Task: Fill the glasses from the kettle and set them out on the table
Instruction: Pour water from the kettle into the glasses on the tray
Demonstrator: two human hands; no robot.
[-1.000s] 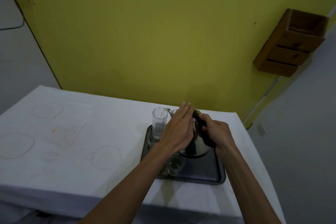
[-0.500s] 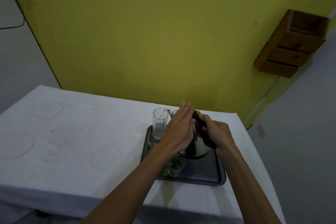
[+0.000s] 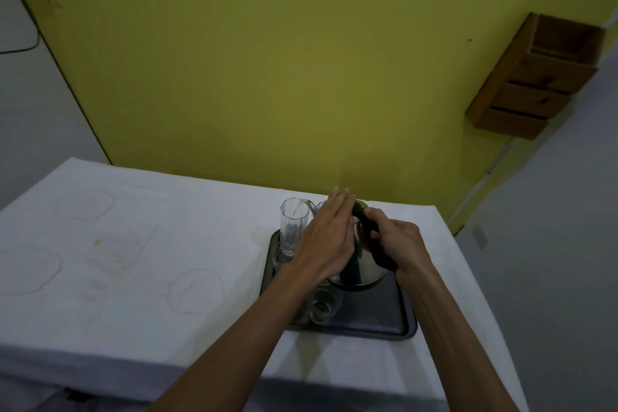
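A steel kettle (image 3: 368, 269) is tilted to the left over a dark tray (image 3: 371, 318). My right hand (image 3: 399, 246) grips its black handle. My left hand (image 3: 326, 237) lies flat against the kettle's top, fingers together and straight. The spout reaches the rim of a tall clear glass (image 3: 293, 227) standing at the tray's back left, and a thin stream of water runs into it. A short glass (image 3: 322, 306) stands at the tray's front left, partly hidden by my left forearm. Another glass behind my left hand is mostly hidden.
The tray rests on a table under a white cloth (image 3: 127, 244) marked with faint ring stains. A yellow wall (image 3: 267, 60) rises right behind the table. A wooden rack (image 3: 535, 77) hangs on the wall at the right.
Hardly anything has moved. Both hands and the kettle hold the same tilted pose while water keeps running into the tall glass.
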